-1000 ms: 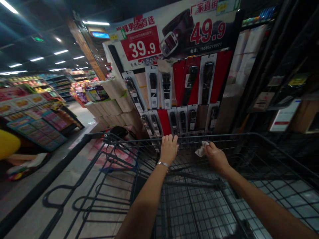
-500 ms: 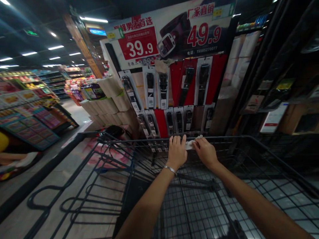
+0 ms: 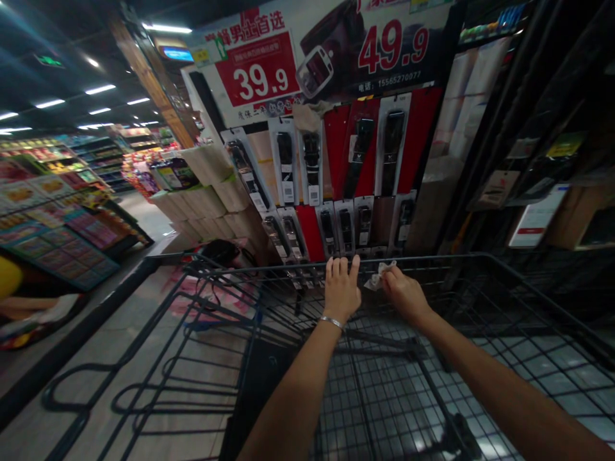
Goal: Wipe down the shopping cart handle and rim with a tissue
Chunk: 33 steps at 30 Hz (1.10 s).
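Observation:
My left hand (image 3: pixel 342 291), with a silver bracelet at the wrist, has its fingers hooked over the far rail (image 3: pixel 278 266) of a black wire shopping cart. Its thumb side faces right, toward the other hand. My right hand (image 3: pixel 406 293) is closed on a crumpled white tissue (image 3: pixel 381 275) just above the same rail. Part of the tissue sticks out to the left of the fingertips; the rest is hidden in the hand. Below both arms lies the cart's wire bottom (image 3: pixel 346 397).
Behind the cart hang several packaged belts (image 3: pixel 391 150) under a price sign (image 3: pixel 264 73). Stacked paper packs (image 3: pixel 204 198) and a pink bundle (image 3: pixel 211 298) are on the left. Farther left stand a display shelf (image 3: pixel 57 237) and another person's arm (image 3: pixel 33 304).
My right hand has drawn a little to the right with the tissue, widening the gap to my left hand. My left hand stays on the rail. The view has tilted slightly down.

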Motion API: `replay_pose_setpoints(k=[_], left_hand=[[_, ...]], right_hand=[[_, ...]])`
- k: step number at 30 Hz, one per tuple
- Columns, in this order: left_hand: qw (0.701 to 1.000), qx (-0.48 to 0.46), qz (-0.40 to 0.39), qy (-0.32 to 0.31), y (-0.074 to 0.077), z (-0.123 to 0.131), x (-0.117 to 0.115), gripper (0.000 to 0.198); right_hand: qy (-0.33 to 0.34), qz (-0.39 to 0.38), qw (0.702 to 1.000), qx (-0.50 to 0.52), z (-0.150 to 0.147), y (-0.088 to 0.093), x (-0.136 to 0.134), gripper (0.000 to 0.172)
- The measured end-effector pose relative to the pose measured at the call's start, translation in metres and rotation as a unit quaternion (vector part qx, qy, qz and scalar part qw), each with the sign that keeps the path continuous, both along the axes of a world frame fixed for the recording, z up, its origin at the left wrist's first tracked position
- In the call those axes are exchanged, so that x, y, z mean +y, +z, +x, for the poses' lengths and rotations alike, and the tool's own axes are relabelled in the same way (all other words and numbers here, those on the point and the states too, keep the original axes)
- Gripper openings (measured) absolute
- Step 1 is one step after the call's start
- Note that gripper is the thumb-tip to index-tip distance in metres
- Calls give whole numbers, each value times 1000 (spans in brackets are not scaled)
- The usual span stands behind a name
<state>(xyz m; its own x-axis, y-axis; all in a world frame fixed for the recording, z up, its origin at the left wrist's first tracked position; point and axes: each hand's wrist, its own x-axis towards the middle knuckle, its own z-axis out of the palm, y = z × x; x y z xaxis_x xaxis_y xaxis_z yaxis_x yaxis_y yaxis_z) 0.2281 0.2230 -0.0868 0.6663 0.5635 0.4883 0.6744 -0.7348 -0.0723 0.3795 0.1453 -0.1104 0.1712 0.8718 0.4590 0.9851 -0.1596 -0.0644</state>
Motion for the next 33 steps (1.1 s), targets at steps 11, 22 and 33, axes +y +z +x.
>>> replay_pose_setpoints(k=[11, 22, 33], left_hand=[[1000, 5, 7, 7, -3, 2, 0, 75], [1000, -3, 0, 20, -3, 6, -2, 68], [999, -23, 31, 25, -9, 8, 1, 64]], right_hand=[[-48, 79, 995, 47, 25, -14, -17, 22], [-23, 122, 991, 49, 25, 8, -8, 23], [-65, 108, 985, 119, 28, -24, -6, 12]])
